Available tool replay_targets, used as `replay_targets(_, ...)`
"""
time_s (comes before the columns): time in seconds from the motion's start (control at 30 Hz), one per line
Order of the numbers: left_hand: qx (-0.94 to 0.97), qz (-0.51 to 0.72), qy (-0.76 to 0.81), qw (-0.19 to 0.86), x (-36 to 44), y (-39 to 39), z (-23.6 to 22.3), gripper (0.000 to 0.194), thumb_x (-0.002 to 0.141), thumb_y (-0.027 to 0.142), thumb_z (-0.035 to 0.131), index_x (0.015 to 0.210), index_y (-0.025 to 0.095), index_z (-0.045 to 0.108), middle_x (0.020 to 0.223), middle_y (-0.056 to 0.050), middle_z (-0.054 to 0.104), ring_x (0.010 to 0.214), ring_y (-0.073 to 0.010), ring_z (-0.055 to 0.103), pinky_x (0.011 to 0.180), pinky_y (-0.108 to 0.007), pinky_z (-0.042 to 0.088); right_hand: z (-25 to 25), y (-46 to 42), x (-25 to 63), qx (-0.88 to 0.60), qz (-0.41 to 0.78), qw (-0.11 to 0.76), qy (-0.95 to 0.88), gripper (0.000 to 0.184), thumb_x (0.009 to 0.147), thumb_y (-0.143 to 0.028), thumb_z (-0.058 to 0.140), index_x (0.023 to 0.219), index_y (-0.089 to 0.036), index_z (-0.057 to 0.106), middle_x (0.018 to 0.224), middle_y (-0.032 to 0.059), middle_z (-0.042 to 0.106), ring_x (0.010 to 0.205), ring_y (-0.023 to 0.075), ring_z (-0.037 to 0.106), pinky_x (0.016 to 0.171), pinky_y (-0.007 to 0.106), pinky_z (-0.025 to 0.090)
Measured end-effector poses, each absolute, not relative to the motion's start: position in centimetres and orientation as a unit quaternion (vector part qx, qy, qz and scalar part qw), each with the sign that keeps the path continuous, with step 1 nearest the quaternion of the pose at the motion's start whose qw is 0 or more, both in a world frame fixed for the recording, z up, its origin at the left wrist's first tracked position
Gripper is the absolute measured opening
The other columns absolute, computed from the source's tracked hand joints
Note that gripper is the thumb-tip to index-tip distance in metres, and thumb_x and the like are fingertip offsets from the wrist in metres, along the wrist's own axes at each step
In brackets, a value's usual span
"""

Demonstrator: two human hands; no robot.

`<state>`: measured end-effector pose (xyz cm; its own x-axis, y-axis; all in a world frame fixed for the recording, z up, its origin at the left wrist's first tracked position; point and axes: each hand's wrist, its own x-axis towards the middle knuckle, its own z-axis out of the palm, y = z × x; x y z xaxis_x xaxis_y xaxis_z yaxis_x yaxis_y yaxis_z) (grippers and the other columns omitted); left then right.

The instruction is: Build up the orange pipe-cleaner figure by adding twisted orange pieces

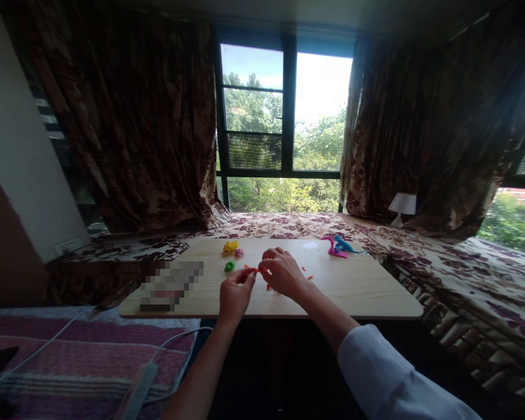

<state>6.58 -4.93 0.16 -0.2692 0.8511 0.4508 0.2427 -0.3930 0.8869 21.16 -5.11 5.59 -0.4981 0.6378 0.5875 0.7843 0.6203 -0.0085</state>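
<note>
Both my hands meet over the middle of a light wooden table (359, 286). My left hand (235, 293) and my right hand (280, 271) are closed in pinches on a small piece of orange-red clay (254, 269) held between them just above the tabletop. Small orange clay bits (308, 276) lie scattered to the right of my right hand. A green clay lump (230, 266) rests just left of my hands. Farther back sit a yellow clay lump (230, 246) and a small pink one (239, 252).
Pink and blue clay figures (339, 247) lie at the table's far right. A blurred-out object (170, 284) lies on the table's left part. A white power strip with cables (136, 389) is at lower left. A small white lamp (402, 207) stands by the curtained window.
</note>
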Motion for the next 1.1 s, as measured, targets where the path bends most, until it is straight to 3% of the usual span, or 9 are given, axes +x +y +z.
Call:
replay_targets(0.43,0.596,0.603,0.489,0.205,6.50,-4.68,0.19,0.026,0.067,0.038,0.061,0.080,0.016,0.067,0.080,-0.005,0.069,0.072,-0.0178,0.063,0.069,-0.027,0.047,5.78,-5.19,21.20,-0.417,-0.132,0.271,-0.857,0.015,0.081,-0.023,0.053,0.084,-0.024,0.067,0.096,0.0033,0.058,0.092,0.0177,0.046,0.075,0.029,0.035)
replay_targets(0.87,0.584,0.599,0.505,0.213,5.96,-5.23,-0.26,0.027,0.068,0.036,0.060,0.086,0.017,0.068,0.089,-0.005,0.070,0.083,-0.0187,0.062,0.080,-0.028,0.044,5.55,-4.94,21.23,-0.421,-0.132,0.279,-0.853,0.019,0.085,-0.025,0.048,0.087,-0.023,0.066,0.096,0.0036,0.058,0.091,0.0172,0.046,0.076,0.029,0.035)
replay_targets(1.1,0.547,0.595,0.530,0.258,6.10,-5.54,0.33,0.031,0.064,0.041,0.062,0.080,0.016,0.070,0.072,-0.002,0.071,0.070,-0.0179,0.062,0.065,-0.025,0.045,5.52,-5.06,21.12,-0.420,-0.133,0.276,-0.854,0.017,0.084,-0.025,0.049,0.087,-0.023,0.066,0.096,0.0037,0.058,0.091,0.0172,0.046,0.076,0.029,0.035)
